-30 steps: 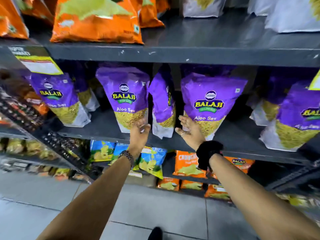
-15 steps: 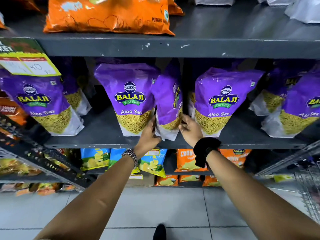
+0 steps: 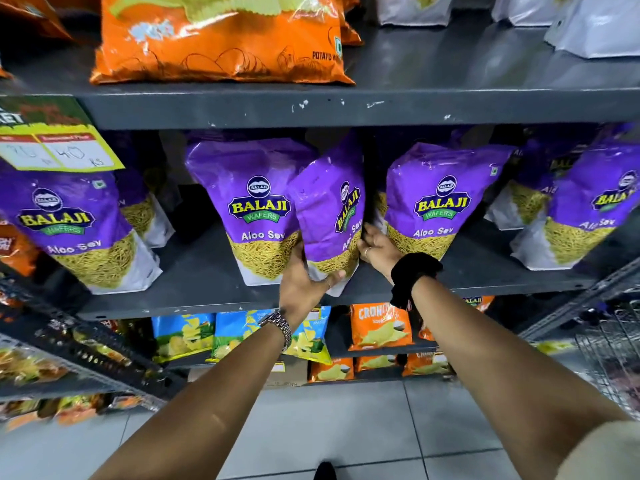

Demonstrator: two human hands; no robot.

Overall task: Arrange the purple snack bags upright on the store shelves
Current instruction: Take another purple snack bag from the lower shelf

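Several purple Balaji Aloo Sev bags stand on the grey middle shelf point(image 3: 207, 299). The middle purple bag point(image 3: 329, 216) is turned sideways, its front facing right. My left hand point(image 3: 304, 282) cups its bottom left corner, fingers under the base. My right hand point(image 3: 375, 245) grips its lower right edge. To its left stands an upright purple bag point(image 3: 252, 206), to its right another upright purple bag point(image 3: 436, 202). More purple bags lean at the far left point(image 3: 69, 230) and far right point(image 3: 588, 216).
An orange chip bag point(image 3: 221, 39) lies flat on the upper shelf point(image 3: 346, 105), with white bags point(image 3: 588, 26) to the right. Blue bags point(image 3: 183, 334) and orange bags point(image 3: 379, 327) fill lower shelves. A price tag point(image 3: 59, 147) hangs at the left. A wire basket point(image 3: 616, 355) is at right.
Both hands have moved inward from the neighbouring bags and closed on the sideways middle bag's lower edges. The camera has come closer to the shelf.
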